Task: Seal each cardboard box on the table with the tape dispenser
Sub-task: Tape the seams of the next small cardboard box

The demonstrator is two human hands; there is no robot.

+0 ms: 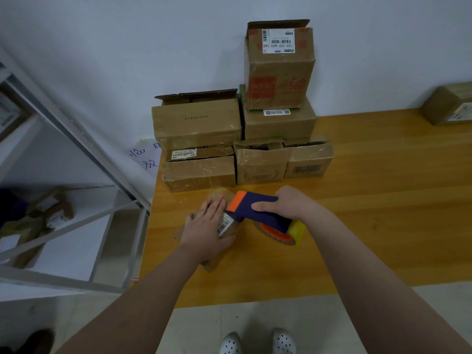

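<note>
Near the left front edge of the table [357, 200], we are pressing the left hand [204, 226] flat, fingers spread, on a small cardboard box [224, 251] to pin it down. We are gripping the tape dispenser [258, 213] with the right hand [286, 204], fingers wrapped around its body, its orange nose meeting the box top. We judge the taping stroke is under way. Next, the dispenser needs drawing across the seam under steady pressure. Toward the back edge, stacked boxes [199, 129], several with flaps raised, are waiting.
</note>
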